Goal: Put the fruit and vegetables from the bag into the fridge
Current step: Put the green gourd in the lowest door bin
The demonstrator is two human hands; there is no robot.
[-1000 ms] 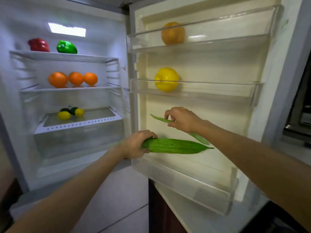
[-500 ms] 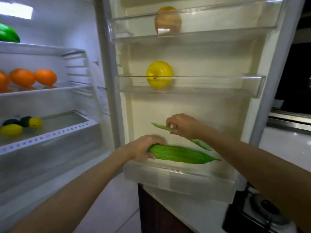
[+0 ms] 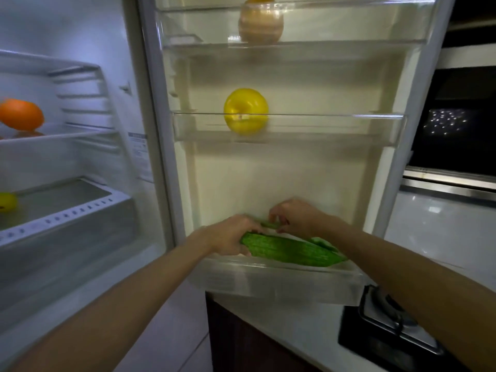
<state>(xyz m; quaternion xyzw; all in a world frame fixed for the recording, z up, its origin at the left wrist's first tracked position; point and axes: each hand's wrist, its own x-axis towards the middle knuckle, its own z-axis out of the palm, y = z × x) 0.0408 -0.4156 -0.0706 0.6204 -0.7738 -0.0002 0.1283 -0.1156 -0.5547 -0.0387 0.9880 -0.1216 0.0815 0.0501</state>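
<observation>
At the open fridge door (image 3: 295,170), our left hand (image 3: 230,237) grips a ridged green gourd (image 3: 290,249) lying along the bottom door bin (image 3: 268,283), tip near the bin's right end. Our right hand (image 3: 298,217) pinches a slim green pod (image 3: 269,225) just above.

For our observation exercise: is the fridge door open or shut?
Open. The fridge door is swung wide, its inner shelves facing the camera, a yellow fruit on one.
</observation>
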